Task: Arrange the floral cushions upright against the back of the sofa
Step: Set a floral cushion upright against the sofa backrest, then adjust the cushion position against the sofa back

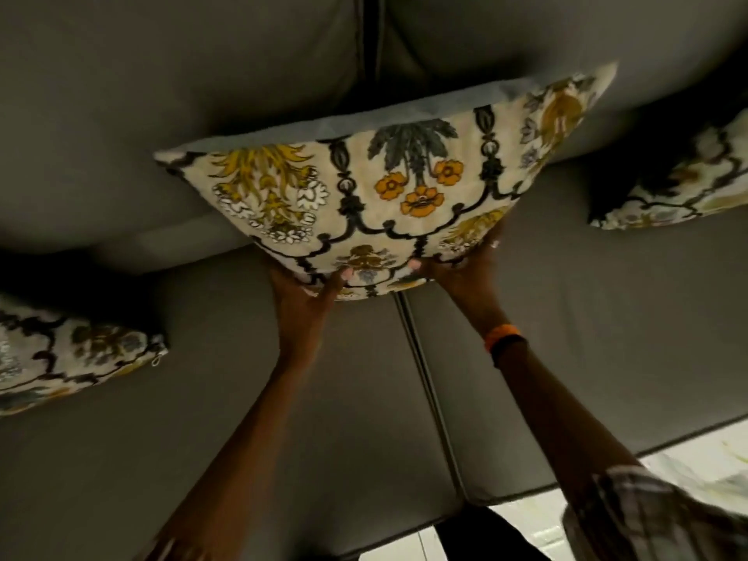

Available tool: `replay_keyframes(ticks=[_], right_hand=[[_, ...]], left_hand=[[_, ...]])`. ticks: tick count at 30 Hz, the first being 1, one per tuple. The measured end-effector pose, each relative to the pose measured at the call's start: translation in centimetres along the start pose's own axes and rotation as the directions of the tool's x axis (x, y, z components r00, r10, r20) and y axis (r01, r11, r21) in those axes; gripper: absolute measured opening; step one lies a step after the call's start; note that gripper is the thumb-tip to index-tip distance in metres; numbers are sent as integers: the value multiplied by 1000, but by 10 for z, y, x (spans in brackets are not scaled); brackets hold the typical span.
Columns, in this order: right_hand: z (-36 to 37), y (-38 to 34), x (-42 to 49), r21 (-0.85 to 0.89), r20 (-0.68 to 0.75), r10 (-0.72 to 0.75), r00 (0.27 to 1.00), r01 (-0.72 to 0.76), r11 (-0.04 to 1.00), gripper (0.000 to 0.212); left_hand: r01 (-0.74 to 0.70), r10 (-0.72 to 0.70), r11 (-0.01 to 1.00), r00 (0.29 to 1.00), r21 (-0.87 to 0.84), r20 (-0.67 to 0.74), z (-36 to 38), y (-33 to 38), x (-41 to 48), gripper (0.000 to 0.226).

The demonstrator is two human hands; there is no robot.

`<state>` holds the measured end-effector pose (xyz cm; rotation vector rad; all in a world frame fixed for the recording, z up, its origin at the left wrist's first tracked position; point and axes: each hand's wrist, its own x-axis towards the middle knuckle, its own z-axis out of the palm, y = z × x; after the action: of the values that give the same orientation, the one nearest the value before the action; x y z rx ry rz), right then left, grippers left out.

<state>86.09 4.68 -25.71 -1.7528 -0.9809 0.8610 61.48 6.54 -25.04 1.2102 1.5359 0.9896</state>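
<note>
A cream floral cushion (384,188) with yellow, orange and black print stands tilted against the grey sofa back (162,95), near the seam between two back pads. My left hand (301,289) grips its lower edge from below, thumb on the front. My right hand (461,265) grips the same edge a little to the right. A second floral cushion (69,354) lies on the seat at the far left. A third floral cushion (680,184) leans at the right edge, partly cut off and in shadow.
The grey sofa seat (283,398) spreads under my arms, split by a seam down the middle. An orange wristband (502,338) is on my right wrist. Pale tiled floor (526,528) shows past the seat's front edge at bottom right.
</note>
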Motion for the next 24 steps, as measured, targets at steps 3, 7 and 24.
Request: replay_keyframes(ticks=[3,7,24], right_hand=[[-17,27,-17,-172,61,135,989,-123,977,143],[-89,54,-23,-287,117,305,945,-262,921,102],[-472,84,192,-152,-249,-211,945,177,972,132]], left_hand=[[258,-262,965,959,-56,-105,35,-3,-42,115],[419,-426,882,905,217,-13,111,-5,-112,86],[-274,241,961,800,-23,550,510,190,-53,133]])
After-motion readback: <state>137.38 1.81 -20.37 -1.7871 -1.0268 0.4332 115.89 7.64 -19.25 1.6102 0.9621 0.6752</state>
